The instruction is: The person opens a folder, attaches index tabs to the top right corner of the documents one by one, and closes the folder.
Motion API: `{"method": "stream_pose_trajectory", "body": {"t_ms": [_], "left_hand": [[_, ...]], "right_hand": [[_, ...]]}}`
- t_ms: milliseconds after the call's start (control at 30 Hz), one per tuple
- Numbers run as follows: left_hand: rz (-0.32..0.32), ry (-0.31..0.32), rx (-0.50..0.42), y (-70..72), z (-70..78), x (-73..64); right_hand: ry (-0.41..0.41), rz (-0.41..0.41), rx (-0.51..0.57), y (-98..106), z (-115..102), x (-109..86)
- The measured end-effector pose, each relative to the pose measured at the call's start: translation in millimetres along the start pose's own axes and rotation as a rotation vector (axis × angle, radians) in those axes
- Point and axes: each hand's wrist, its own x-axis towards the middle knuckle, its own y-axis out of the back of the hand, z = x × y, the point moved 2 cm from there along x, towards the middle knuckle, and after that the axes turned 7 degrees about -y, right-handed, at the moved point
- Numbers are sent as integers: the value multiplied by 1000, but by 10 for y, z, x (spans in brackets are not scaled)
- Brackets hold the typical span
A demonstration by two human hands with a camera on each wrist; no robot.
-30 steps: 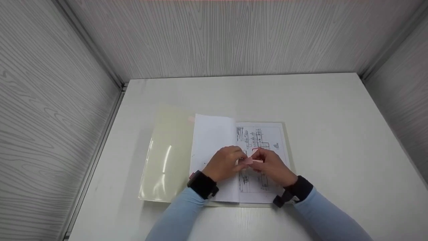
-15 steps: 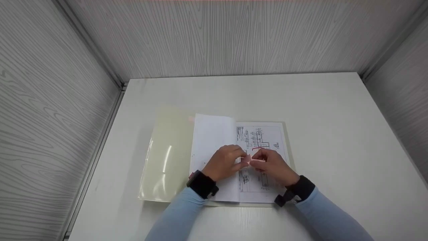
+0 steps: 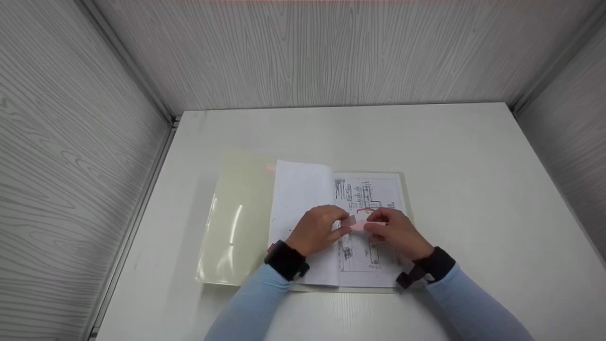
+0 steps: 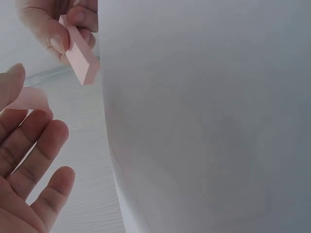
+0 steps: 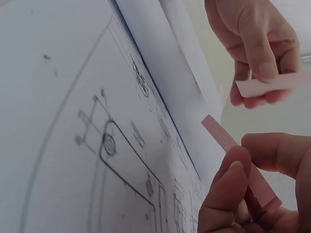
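L hand pinches curved ppr slip — R hand grips rect. pink pad.

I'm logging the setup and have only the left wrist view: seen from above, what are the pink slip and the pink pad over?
Observer: In the head view, the pink slip and the pink pad are over a page with a line drawing.
Operator: Any colour on that page?
Observer: A thin red line shows beside the right hand; whether drawn or loose, I can't tell.
Operator: And left of the pages?
Observer: A pale yellow cover, opened out to that side.
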Motion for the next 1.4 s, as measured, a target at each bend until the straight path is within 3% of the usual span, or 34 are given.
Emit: {"method": "stream_pose_trajectory", "body": {"t_ms": [233, 467, 667, 967, 1133, 1267, 1400], "left_hand": [[-14, 15, 15, 1, 25, 8], [-10, 1, 18, 8, 28, 16], [-19, 19, 25, 6, 22, 10], [-26, 5, 10, -6, 23, 14], [-30, 9, 14, -15, 18, 5], [-38, 17, 21, -24, 10, 6], [-36, 27, 24, -33, -4, 4]], "right_hand": [[-33, 111, -14, 577, -12, 113], [-51, 274, 97, 1208, 30, 276], [-94, 360, 88, 1553, 98, 453], [-165, 408, -63, 1702, 167, 639], [-167, 430, -154, 1656, 165, 687], [-173, 491, -224, 1622, 177, 713], [-119, 546, -287, 1567, 162, 701]]}}
